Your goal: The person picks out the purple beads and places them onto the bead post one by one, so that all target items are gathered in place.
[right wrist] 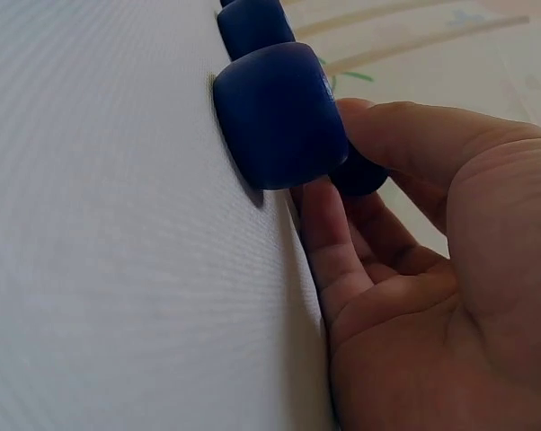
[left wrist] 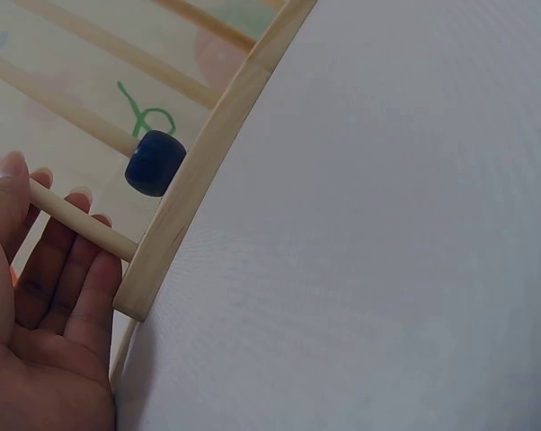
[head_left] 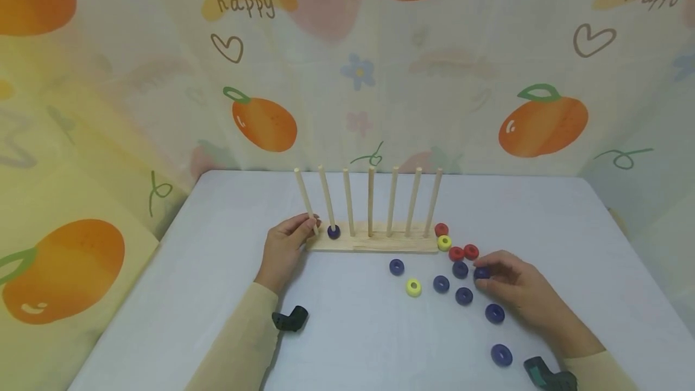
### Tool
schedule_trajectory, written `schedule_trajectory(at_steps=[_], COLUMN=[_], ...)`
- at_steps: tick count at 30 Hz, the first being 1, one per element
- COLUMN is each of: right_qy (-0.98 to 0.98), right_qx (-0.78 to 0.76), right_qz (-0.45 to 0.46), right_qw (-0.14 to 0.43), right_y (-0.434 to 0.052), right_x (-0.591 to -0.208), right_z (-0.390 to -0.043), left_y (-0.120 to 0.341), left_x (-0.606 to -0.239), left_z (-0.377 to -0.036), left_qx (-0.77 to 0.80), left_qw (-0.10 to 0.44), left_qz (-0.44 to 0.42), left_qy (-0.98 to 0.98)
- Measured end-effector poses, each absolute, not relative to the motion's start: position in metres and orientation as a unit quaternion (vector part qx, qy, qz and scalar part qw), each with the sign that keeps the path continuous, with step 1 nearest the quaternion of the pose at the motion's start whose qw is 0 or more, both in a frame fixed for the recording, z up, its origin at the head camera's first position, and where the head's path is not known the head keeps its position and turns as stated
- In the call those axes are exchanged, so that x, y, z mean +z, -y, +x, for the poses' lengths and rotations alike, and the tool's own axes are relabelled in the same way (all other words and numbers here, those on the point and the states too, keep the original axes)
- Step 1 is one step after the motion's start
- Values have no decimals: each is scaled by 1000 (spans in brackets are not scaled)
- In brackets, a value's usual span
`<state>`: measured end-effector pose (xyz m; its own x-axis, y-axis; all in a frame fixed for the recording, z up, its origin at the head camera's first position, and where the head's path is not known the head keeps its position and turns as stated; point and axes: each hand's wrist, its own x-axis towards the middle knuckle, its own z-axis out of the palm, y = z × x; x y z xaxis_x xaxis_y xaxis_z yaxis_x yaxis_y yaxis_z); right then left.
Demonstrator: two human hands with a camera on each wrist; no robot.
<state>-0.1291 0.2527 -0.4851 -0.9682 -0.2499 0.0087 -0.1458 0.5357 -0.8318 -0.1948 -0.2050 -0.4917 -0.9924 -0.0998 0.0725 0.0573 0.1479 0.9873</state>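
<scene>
A wooden rack (head_left: 395, 247) with a row of upright pegs stands near the back of the table. My left hand (head_left: 285, 246) holds the leftmost peg (head_left: 304, 195) low down, thumb on one side and fingers on the other, as the left wrist view shows. On the second peg a blue bead (head_left: 333, 232) sits down at the base. To the right of the rack, my right hand (head_left: 513, 285) pinches another blue bead (head_left: 481, 273) between thumb and fingers. In the right wrist view, a nearer blue bead (right wrist: 279, 117) partly covers the pinched one (right wrist: 362, 175).
Several blue beads (head_left: 464, 296) lie loose in front of and right of the rack. Red beads (head_left: 471, 251) and a yellow bead (head_left: 444, 243) cluster by its right end; another yellow bead (head_left: 414, 288) lies in front. A patterned cloth (head_left: 391, 95) hangs behind the white table (head_left: 358, 343).
</scene>
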Motion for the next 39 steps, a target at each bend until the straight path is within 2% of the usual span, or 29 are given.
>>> schedule_trajectory(at_steps=[6, 11, 19, 26, 33, 39], right_qy=[-863, -884, -868, -858, -865, -843], right_qx=[-493, -459, -481, -494, -479, -497], right_qz=[-79, -72, -115, -143, -151, -200], right_qw=[70, 60, 37, 6, -14, -42], right_y=[-253, -252, -249, -242, -231, -222], right_x=[-484, -480, -471, -460, -445, -431], right_z=[-133, -132, -129, -126, -119, -114], left_y=[200, 197, 197, 204, 203, 204], left_x=[-472, -464, -467, -491, -492, -494], left_z=[-186, -182, -184, -195, -195, -196], left_qx=[-658, -659, -661, -658, -651, -655], left_qw=[50, 50, 50, 48, 69, 69], left_qz=[18, 20, 16, 28, 18, 22], left_qy=[751, 750, 748, 751, 756, 752])
